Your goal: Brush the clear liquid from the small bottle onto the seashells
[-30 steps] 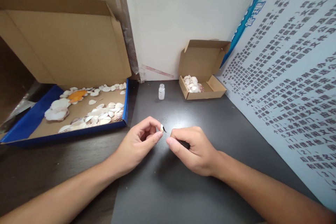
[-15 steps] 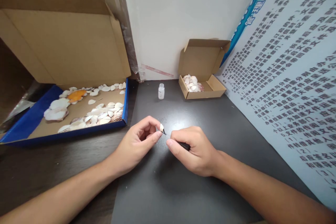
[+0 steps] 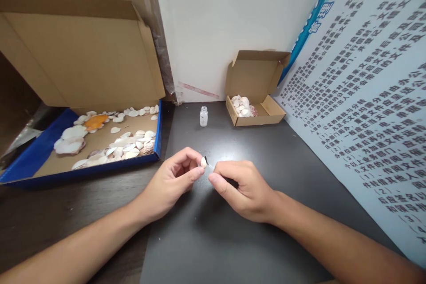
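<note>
Hands (image 3: 173,182) nearly meet (both angled inward), left pinching a shell (image 3: 203,162).

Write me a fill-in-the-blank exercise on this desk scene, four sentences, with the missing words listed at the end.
1. Near the right grip with its black-handled tool, the left grip pinches a small white ____.
2. In the camera's view, the small clear bottle stands to the ____ of the small cardboard box.
3. The walls of the larger box are coloured ____.
4. One broad shell in it stands out as ____.

Missing words: seashell; left; blue; orange.
</note>
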`<state>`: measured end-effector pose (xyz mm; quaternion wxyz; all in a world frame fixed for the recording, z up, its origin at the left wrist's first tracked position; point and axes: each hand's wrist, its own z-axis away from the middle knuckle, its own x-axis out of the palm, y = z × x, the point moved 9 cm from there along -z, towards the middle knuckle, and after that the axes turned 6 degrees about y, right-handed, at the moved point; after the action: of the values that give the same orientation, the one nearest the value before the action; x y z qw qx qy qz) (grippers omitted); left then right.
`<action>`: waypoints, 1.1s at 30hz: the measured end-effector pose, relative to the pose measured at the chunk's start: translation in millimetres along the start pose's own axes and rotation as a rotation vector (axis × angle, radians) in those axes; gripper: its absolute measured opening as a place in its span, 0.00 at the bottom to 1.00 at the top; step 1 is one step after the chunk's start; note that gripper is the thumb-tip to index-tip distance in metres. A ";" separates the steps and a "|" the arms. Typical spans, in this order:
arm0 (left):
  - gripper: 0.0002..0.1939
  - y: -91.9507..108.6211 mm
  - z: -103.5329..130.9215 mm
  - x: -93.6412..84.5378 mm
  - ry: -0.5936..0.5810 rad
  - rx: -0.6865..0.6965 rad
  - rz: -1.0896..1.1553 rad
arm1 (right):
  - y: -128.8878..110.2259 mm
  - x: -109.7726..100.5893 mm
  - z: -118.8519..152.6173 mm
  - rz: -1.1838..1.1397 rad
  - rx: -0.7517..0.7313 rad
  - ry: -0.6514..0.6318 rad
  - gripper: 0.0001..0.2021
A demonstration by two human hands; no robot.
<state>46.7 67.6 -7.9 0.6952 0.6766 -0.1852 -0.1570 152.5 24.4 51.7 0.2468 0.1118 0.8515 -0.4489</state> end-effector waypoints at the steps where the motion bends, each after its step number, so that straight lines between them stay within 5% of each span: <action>1: 0.08 0.0 0.0 -0.2 0.004 -0.005 0.010 | -0.1 0.1 0.1 -0.008 0.001 -0.006 0.18; 17: 0.06 -0.4 1.9 4.3 -0.076 0.047 0.037 | -1.1 -2.1 -0.8 -0.016 -0.021 0.029 0.18; 33: 0.05 -2.4 2.5 17.9 -0.142 -0.232 0.443 | -2.3 0.0 0.9 -0.033 -0.021 0.005 0.18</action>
<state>61.4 56.8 -9.5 0.7709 0.5224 -0.3580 -0.0680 151.9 22.3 52.9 0.2385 0.0963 0.8585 -0.4436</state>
